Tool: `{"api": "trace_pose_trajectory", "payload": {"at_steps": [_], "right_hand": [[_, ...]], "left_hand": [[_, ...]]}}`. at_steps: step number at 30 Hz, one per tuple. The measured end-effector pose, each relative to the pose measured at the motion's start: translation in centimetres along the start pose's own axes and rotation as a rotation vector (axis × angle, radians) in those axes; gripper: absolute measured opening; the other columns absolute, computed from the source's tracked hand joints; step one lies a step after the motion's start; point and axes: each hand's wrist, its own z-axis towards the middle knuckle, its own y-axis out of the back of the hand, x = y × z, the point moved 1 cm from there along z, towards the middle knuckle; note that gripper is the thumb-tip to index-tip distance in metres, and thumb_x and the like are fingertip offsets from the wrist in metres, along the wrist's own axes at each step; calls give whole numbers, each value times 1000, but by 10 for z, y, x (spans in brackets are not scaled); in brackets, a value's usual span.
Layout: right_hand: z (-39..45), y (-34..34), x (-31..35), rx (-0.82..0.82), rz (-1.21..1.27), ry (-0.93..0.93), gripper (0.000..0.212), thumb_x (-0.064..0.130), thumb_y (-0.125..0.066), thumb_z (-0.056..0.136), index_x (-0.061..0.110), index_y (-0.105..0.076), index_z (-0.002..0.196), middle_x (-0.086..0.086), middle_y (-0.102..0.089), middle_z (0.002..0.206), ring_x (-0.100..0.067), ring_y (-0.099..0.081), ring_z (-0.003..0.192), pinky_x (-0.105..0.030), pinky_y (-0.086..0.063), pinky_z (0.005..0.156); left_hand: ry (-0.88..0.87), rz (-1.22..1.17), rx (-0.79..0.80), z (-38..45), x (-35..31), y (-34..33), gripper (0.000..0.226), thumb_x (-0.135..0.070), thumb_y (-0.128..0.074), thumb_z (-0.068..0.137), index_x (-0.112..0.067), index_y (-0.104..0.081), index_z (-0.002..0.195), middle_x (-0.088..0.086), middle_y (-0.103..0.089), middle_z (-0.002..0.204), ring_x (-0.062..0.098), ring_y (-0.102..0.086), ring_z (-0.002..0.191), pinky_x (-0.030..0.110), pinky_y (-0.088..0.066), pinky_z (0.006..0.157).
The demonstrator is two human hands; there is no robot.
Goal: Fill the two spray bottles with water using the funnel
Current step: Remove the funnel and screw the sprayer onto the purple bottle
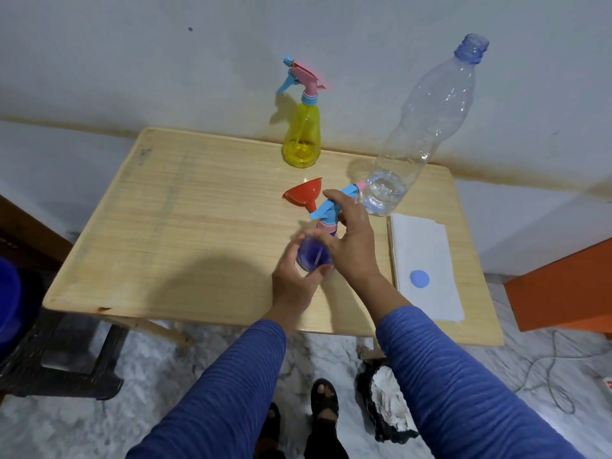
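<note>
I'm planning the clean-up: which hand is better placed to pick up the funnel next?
Probably the right hand: it grips the purple spray bottle's head beside the red funnel; the left hand steadies the base.

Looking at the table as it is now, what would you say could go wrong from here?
1. The tall water bottle stands uncapped right beside the right hand working the purple spray bottle; an elbow or wrist bump might tip it.
2. The red funnel lies on its side near both hands and may roll.
</note>
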Motion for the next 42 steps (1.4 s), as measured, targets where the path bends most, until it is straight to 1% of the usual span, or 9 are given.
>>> {"api": "trace_pose_trajectory", "payload": {"at_steps": [5, 10, 17, 19, 23, 27, 32, 38, 42], "right_hand": [[-11, 5, -1, 42, 100, 5, 55, 10, -57, 91, 40, -40, 133, 24, -51, 124, 1, -54, 113, -10, -44, 92], [-6, -2, 1, -113, 54, -30, 55, 12, -74, 76, 25, -52, 125, -3, -53, 115, -7, -53, 97, -19, -48, 87], [-12, 5, -1, -4, 59, 19, 52, 6, -55, 89, 37, -46, 129, 25, -53, 120, 7, -54, 107, -10, -43, 92], [-10, 2, -1, -38, 44, 55, 47, 2, -57, 86, 27, -53, 126, 8, -59, 119, -2, -55, 106, -18, -46, 93], [-9, -7, 3, -94, 19, 10, 47, 5, -68, 80, 24, -56, 121, -11, -50, 111, 7, -46, 95, -1, -38, 82], [-10, -1, 4, -28, 3, 57, 53, 13, -68, 83, 37, -46, 125, -3, -51, 117, 14, -44, 103, 2, -32, 86], [-13, 2, -1, -41, 41, 69, 46, 3, -57, 87, 27, -54, 126, 2, -60, 123, -4, -54, 110, -14, -44, 94], [-4, 8, 1, 19, -10, 44, 56, 14, -69, 83, 36, -48, 129, -6, -53, 117, 1, -48, 102, -1, -36, 85], [-6, 15, -2, 130, 51, 44, 51, 12, -57, 92, 42, -44, 131, 17, -54, 130, 1, -49, 121, -20, -43, 101]], "left_hand": [[-17, -40, -4, 1, 0, 0, 77, -23, -82, 69, -34, -45, 135, -19, -51, 132, 0, -50, 119, 19, -42, 100], [-9, -17, -9, 0, 0, 0, 75, -23, -81, 70, -30, -46, 135, -15, -55, 129, 1, -52, 115, 5, -38, 92], [-1, -31, -2, 1, -2, 0, 73, -23, -82, 69, -32, -47, 133, -24, -53, 123, -4, -52, 112, 7, -38, 92], [-12, -25, -8, 1, 0, -1, 72, -24, -81, 69, -31, -47, 132, -22, -54, 126, -2, -53, 114, 12, -40, 94], [0, -1, -8, 0, 1, -1, 74, -22, -79, 71, -29, -45, 136, -13, -55, 131, 4, -54, 116, 11, -42, 94], [-3, 2, -3, 0, -3, -1, 72, -23, -80, 70, -33, -46, 133, -15, -57, 128, 2, -55, 113, 2, -38, 87], [8, -29, -4, 0, -2, -1, 74, -23, -81, 70, -33, -46, 134, -21, -54, 126, -4, -53, 112, 5, -39, 89], [7, -1, 2, -1, -5, 1, 73, -27, -82, 69, -30, -47, 133, -18, -54, 126, -4, -51, 111, 0, -37, 85], [21, -24, 5, -1, -8, 2, 74, -25, -82, 70, -31, -46, 134, -24, -52, 119, -18, -48, 102, -4, -35, 80]]}}
